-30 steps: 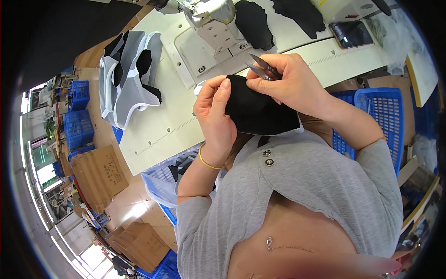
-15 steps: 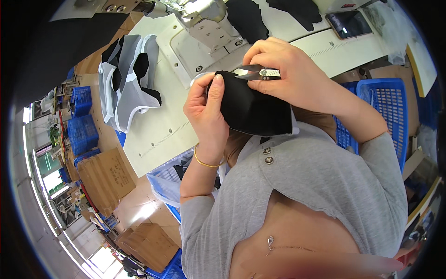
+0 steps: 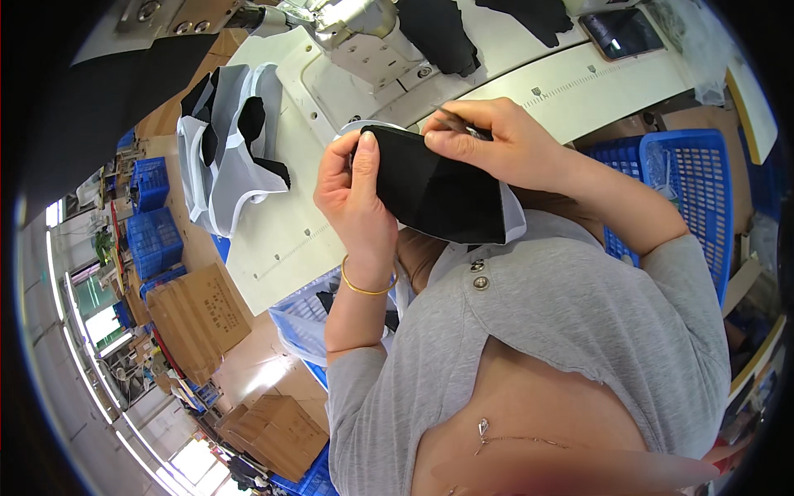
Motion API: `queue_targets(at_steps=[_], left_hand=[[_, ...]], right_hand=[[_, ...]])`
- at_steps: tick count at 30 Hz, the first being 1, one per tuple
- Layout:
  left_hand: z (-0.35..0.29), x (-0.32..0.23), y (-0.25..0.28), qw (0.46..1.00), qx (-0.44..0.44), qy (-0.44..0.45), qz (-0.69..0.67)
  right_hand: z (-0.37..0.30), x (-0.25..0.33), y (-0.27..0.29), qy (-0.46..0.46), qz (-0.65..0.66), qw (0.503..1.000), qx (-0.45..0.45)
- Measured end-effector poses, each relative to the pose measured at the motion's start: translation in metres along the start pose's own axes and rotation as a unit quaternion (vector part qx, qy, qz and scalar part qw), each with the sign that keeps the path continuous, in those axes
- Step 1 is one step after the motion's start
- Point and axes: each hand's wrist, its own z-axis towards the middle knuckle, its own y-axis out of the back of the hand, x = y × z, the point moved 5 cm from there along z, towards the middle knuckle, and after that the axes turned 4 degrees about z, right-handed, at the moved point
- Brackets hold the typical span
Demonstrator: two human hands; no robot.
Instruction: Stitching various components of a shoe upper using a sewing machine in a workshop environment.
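Observation:
My left hand (image 3: 357, 190) pinches the upper left corner of a black fabric piece (image 3: 438, 194) between thumb and fingers. The piece hangs in front of my chest, with a white layer (image 3: 514, 213) showing at its right edge. My right hand (image 3: 509, 145) is closed around thread snips (image 3: 453, 122), whose dark blades stick out to the left above the fabric's top edge. Its thumb lies against that edge; whether it also grips the cloth I cannot tell. Just beyond both hands stands the white sewing machine (image 3: 372, 56).
Sewn white and black pieces (image 3: 222, 157) lie at the table's left. Loose black cloth pieces (image 3: 438, 37) and a phone (image 3: 622, 35) lie toward the back. A blue basket (image 3: 691, 194) stands at the right, and a lined basket (image 3: 302, 326) sits below the table's front edge (image 3: 277, 289).
The snips have tilted and withdrawn into my right hand, so less of them shows. My right hand has come lower, its thumb now at the fabric's edge. My left hand and the fabric have shifted slightly left.

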Motion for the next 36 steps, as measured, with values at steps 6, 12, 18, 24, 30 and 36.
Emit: queue_targets(at_steps=[6,12,18,24,30,36], left_hand=[[0.000,-0.001,0.001,0.997,-0.015,-0.039,0.059],[-0.001,-0.002,0.002,0.996,-0.016,-0.055,0.065],[-0.002,-0.006,0.003,0.987,-0.030,-0.099,0.119],[-0.002,-0.015,-0.004,0.969,-0.030,-0.172,0.174],[0.013,-0.020,0.000,0.983,-0.010,-0.119,0.139],[0.057,-0.037,0.002,0.993,0.053,-0.008,0.109]], right_hand=[[0.000,0.009,-0.004,-0.012,-0.059,0.998,0.003],[-0.001,0.006,-0.006,-0.030,-0.017,0.999,-0.017],[-0.001,0.010,-0.008,0.015,-0.031,0.999,-0.035],[0.002,0.012,-0.008,0.001,-0.027,1.000,0.001],[0.005,0.014,-0.006,0.007,-0.045,0.999,-0.021],[0.026,0.032,0.001,-0.014,-0.018,0.998,-0.060]])
